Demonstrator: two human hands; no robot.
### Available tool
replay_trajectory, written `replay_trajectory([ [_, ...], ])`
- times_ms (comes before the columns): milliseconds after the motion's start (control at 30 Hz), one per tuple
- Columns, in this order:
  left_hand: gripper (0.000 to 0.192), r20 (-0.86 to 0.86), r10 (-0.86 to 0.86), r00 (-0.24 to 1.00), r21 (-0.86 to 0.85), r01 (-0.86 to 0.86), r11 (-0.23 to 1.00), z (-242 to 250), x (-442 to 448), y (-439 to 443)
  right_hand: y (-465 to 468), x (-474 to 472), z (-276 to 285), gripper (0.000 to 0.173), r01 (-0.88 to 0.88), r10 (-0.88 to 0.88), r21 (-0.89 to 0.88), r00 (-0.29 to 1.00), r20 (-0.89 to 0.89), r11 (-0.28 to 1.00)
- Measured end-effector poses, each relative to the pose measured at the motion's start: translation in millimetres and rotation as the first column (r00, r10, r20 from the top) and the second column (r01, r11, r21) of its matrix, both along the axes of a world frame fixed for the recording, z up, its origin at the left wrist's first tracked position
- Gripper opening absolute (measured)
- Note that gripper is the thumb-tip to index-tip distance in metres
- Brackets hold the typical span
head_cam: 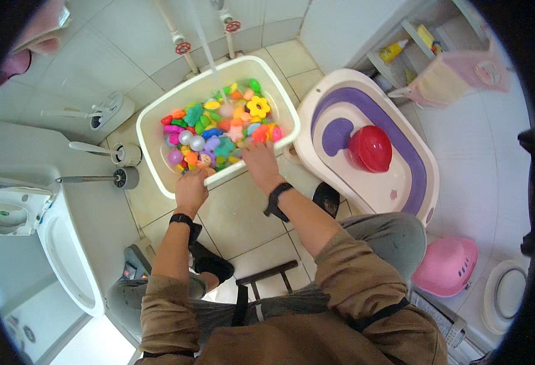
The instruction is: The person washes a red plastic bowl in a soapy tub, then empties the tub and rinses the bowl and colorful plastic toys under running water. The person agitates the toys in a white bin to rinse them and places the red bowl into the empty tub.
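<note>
A white plastic basin point(152, 137) full of small colourful plastic toys point(212, 132) stands on the tiled floor before me, and a stream of water point(205, 48) falls into it from above. My left hand point(191, 190) grips the near rim towards its left corner, thumb and fingers over the edge. Farther right on that rim lies my right hand point(262, 165), its fingers reaching inside beside the toys. Among the toys are a yellow flower shape point(258, 107) and pearly balls point(191, 139). Parts of both hands' fingers are hidden or blurred.
Right of the basin stands a pink and purple baby bathtub point(365, 200) holding a red bowl-like object point(371, 149). Toilet brushes point(126, 178) and a toilet point(73, 269) are at left. Pipes with red valve handles point(183, 48) run behind the basin. A pink plastic basin point(447, 267) lies at right.
</note>
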State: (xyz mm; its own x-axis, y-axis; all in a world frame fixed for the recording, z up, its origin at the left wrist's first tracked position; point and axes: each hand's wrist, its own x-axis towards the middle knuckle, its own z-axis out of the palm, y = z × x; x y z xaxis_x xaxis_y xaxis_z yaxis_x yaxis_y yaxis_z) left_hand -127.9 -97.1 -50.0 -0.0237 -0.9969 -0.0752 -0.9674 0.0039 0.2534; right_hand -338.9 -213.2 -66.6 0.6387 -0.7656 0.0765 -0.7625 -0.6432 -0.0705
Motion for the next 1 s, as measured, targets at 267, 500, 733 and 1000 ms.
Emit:
replay_trajectory([
  [267,0.022,-0.104,0.025,0.994,-0.08,-0.033,0.996,-14,8,8,5,4,1,0.015,0.038,-0.035,0.027,0.994,-0.108,0.999],
  [500,0.018,-0.082,0.118,0.99,-0.028,-0.121,0.992,-14,5,3,7,-4,0,0.015,0.002,-0.004,-0.02,0.991,-0.135,1.0],
  [733,0.012,-0.031,0.125,0.992,0.044,-0.123,0.991,-12,1,3,0,-3,-7,0.016,-0.016,0.019,0.031,0.994,-0.108,0.999],
  [1000,0.02,-0.063,0.131,0.989,0.077,-0.126,0.989,-3,-3,10,17,-13,13,0.018,-0.102,0.104,0.04,0.993,-0.049,0.994],
])
